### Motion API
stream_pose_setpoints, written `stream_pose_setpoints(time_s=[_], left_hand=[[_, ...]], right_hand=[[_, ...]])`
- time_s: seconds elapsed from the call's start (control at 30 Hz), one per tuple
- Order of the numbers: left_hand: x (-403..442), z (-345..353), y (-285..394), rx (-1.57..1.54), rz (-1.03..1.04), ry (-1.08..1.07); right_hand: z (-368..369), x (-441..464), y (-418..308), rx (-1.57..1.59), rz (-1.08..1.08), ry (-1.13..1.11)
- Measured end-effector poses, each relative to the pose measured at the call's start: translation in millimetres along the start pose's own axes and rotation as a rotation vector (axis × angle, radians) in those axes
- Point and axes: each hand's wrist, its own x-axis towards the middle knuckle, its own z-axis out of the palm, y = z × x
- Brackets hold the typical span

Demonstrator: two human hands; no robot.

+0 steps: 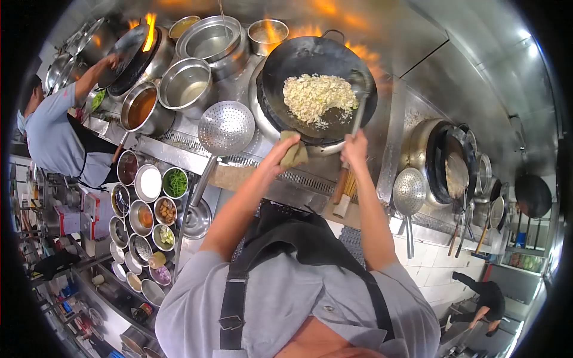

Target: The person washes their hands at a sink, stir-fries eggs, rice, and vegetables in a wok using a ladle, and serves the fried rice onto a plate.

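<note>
A black wok [277, 74] sits on the burner in front of me, with pale yellow fried rice [319, 95] heaped in its middle. My left hand [285, 150] is closed around a folded greenish cloth [295, 154] at the wok's near rim. The cloth hides that part of the rim. My right hand [354, 148] grips the long handle of a wok ladle [360, 110], whose wooden end points back toward me. Its head, blurred, lies inside the wok at the right of the rice. Flames rise behind the wok's far rim.
A perforated strainer [227, 127] lies left of the wok, near metal pots of liquid [186, 86]. Bowls of ingredients [143, 218] stand at left. Another wok [456, 167] and strainer [409, 192] are at right. A co-worker [68, 131] handles a flaming wok at far left.
</note>
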Motion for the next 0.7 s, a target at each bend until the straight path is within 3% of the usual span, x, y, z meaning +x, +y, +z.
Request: stream_pose_setpoints(time_s=[0.03,0.1,0.17,0.27,0.3,0.43,0.47,0.53,0.63,0.7], left_hand=[[-9,-13,-7,0.008,-0.007,-0.045],[-63,-11,-10,0.047,0.023,-0.007],[-99,-31,-20,-0.013,-0.083,0.031],[-122,-76,-41,0.041,-0.074,0.090],[-130,-84,-47,0.010,-0.063,0.101],[-150,-89,-39,-0.022,0.057,0.136],[-158,-87,-36,-0.010,0.089,0.148],[-167,-89,-36,-0.044,0.122,0.149],[-162,-104,-42,-0.054,0.123,0.144],[-161,-100,-40,-0.050,0.121,0.139]], right_hand=[[7,3,-5,0.328,0.026,-0.211],[-3,-23,-35,0.045,-0.095,-0.260],[-9,-50,-41,-0.168,-0.239,-0.268],[2,-54,-33,0.238,-0.081,-0.449],[7,-33,-32,0.315,0.068,-0.526],[5,-20,-52,0.019,-0.076,-0.290],[-10,-33,-61,0.074,-0.098,-0.358],[-33,-58,-68,0.345,0.015,-0.465],[-18,-6,-16,0.531,0.375,-0.595],[-5,1,-29,0.151,0.099,-0.425]])
